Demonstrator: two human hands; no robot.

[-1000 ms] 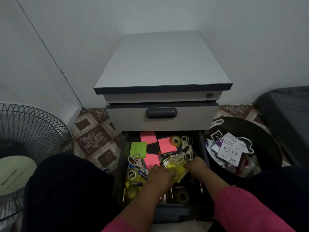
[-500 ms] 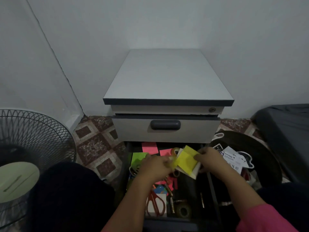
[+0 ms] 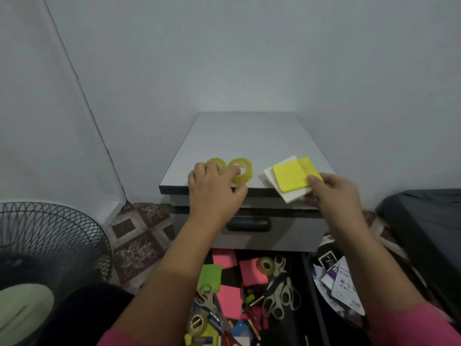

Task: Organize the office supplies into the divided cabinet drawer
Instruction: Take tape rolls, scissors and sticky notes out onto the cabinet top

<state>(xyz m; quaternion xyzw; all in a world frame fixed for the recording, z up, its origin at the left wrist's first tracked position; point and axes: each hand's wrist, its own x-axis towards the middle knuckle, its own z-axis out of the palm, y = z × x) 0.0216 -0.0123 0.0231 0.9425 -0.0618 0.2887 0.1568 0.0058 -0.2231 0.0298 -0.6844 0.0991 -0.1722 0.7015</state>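
Observation:
On the grey cabinet top (image 3: 249, 136), near its front edge, stand two yellow tape rolls (image 3: 243, 171). My left hand (image 3: 214, 193) grips them, fingers curled over the left roll and into the right one. My right hand (image 3: 334, 193) pinches a yellow sticky-note pad (image 3: 291, 177) stacked on a white pad (image 3: 272, 178), both lying over the top's front right edge. Below, the open drawer (image 3: 310, 295) holds pink notes (image 3: 253, 272), a green pad (image 3: 209, 273), scissors (image 3: 279, 295), another tape roll (image 3: 265, 265) and small batteries, all mixed together.
The drawer above the open one is closed, with a dark handle (image 3: 249, 224). A black wire fan (image 3: 47, 248) stands on the tiled floor at the left. A dark round container (image 3: 324, 248) with printed packaging (image 3: 344, 283) sits right of the drawer, next to a dark block (image 3: 429, 226).
Both hands rose out of the drawer to the cabinet top, the left carrying the tape rolls and the right the yellow and white pads. My view tilted upward.

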